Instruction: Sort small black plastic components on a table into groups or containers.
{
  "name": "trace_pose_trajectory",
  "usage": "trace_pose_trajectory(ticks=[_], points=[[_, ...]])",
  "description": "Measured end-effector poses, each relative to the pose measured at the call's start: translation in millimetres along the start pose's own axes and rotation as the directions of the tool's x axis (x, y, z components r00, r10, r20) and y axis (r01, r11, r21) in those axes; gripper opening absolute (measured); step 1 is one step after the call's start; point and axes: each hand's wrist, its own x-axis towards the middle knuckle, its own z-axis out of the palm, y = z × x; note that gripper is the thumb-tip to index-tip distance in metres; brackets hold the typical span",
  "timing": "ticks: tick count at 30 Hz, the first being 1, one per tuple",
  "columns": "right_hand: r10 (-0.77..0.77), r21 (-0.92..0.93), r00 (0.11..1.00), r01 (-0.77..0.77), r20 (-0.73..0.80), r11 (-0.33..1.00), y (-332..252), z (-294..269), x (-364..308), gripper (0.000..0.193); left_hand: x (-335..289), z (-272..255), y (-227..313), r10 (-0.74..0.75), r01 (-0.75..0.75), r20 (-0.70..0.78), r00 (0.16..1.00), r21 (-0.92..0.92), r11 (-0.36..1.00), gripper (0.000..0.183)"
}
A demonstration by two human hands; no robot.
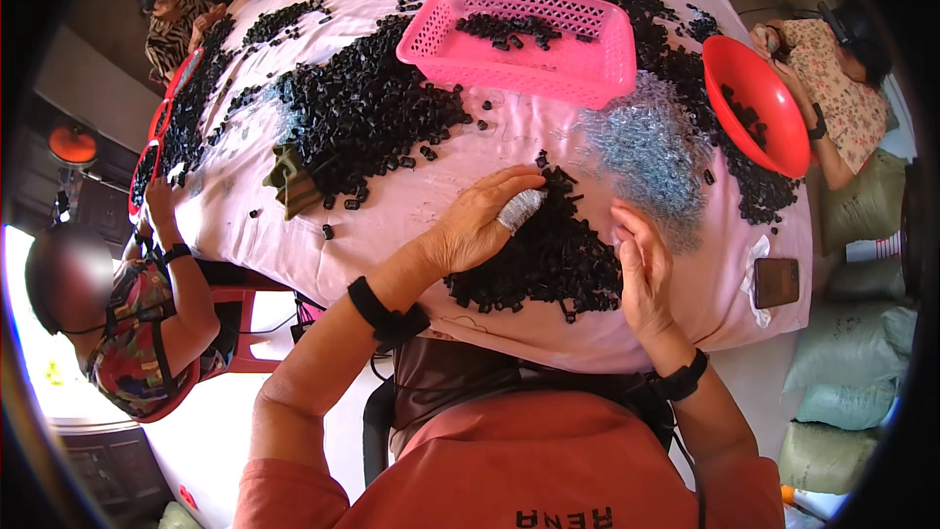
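Note:
My left hand (pixel 488 216) lies at the upper left edge of a pile of small black plastic pieces (pixel 534 269), fingers stretched out to the right. Silvery-white wrapping covers one digit, probably the thumb. At the pile's right side my right hand (pixel 644 269) is held palm inward, with loosely bent fingers apart from the thumb and nothing visible in it. Beyond it spreads a heap of thin, shiny, clear-bluish pieces (pixel 651 157). A pink plastic basket (pixel 519 78) with some black pieces inside stands farther back.
Larger heaps of black pieces (pixel 372 88) cover the pink tablecloth (pixel 343 255). A dark green cloth (pixel 291 181) lies at left. On the right are a red bowl (pixel 783 127) and a phone (pixel 776 283). Other people sit at the left and right; full sacks (pixel 847 348) line the right side.

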Motion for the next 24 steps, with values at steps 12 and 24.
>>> trace_pose_trajectory(ticks=[12, 24], points=[[0.031, 0.051, 0.999, -0.03, -0.012, 0.998, 1, 1, 0, 0.043, 35, 2, -12, 0.051, -0.061, 0.052, 0.997, 0.208, 0.976, 0.045], [-0.01, 0.056, 0.999, 0.011, -0.031, 0.998, 5, 2, 1, 0.048, 42, 18, 12, 0.206, -0.218, 0.11, 0.972, 0.119, 0.969, 0.038]])
